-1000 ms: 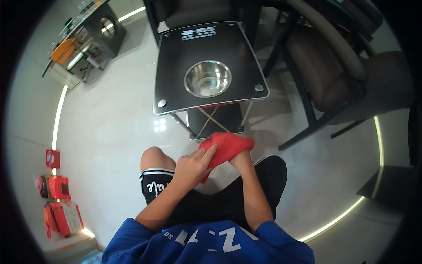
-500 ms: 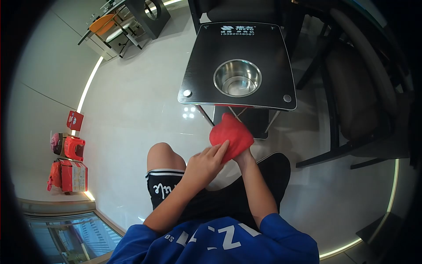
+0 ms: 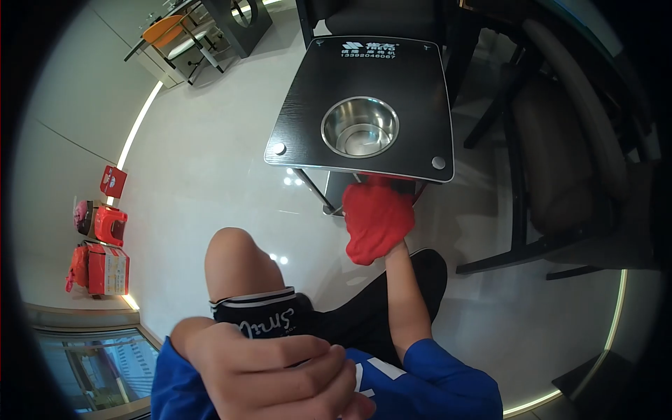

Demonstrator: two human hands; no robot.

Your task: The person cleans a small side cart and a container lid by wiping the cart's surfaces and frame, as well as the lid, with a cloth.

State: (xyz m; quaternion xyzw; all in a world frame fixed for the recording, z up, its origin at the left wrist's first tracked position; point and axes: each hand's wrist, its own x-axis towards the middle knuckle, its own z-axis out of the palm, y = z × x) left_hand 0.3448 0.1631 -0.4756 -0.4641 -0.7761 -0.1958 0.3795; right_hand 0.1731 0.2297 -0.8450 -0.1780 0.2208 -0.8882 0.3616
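A crumpled red cloth (image 3: 378, 218) hangs just below the front edge of a black table (image 3: 364, 77). My right hand (image 3: 397, 248) is wrapped round its lower right part; most of its fingers are hidden by the cloth. A round stainless steel bowl (image 3: 360, 127) is set into the tabletop, above the cloth. Close to the camera, at the bottom middle, my left hand (image 3: 280, 374) is held up over my lap. Its fingers are curled in, apart from the cloth. Whether anything is in its palm is hidden.
Dark chairs (image 3: 560, 140) stand at the right and behind the table. At the left wall are a red stool (image 3: 110, 225), a red carton (image 3: 107, 269) and a red box (image 3: 113, 182). An orange-backed chair (image 3: 162, 32) is at the far left.
My left hand has let go of the cloth and come back, up close to the camera. The cloth in my right hand has turned and spread downward. The view has shifted slightly.
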